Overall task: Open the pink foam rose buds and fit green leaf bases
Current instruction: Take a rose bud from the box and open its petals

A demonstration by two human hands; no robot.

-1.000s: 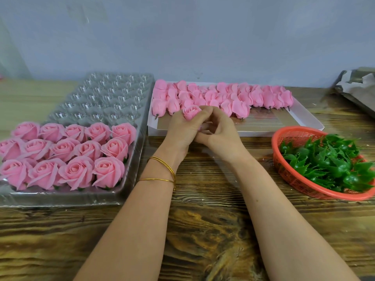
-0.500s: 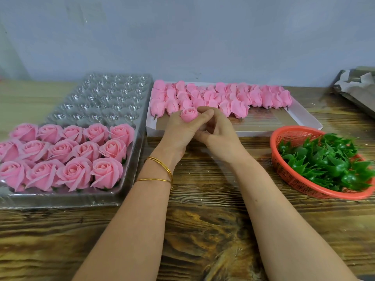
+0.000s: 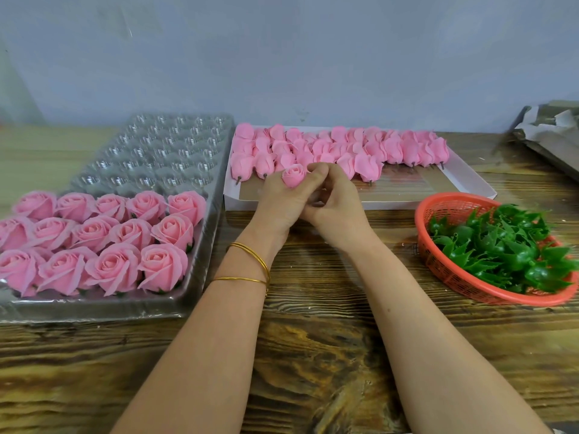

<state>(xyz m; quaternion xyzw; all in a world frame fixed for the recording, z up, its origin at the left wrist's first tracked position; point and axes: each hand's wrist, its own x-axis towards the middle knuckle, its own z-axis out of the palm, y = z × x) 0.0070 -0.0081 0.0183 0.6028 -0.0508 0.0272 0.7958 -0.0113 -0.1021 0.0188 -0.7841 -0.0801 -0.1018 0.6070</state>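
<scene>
- Finding: your left hand (image 3: 279, 202) is curled round one rose bud (image 3: 294, 174) and holds it upright, above the near wall of the white box (image 3: 360, 204) at the middle of the worktop's far edge.
- Your right hand (image 3: 338, 208) presses against the left, fingers curled, thumb tip on the bud's outer petal. Whether its fingers also hold the stem is hidden.
- The bud looks only partly opened, and no green shows under it.
- Recommended: grip low with the left hand and keep the petals free.
- Peel one outer petal at a time with the right thumb, turning the bud between pulls. Foam probably tears if dragged.
- Match the spread of the finished roses (image 3: 103, 242) in the clear tray (image 3: 200, 270) at the left edge.
- Only then reach for a leaf base (image 3: 501, 242) in the red basket (image 3: 421, 220) at the right edge.
</scene>
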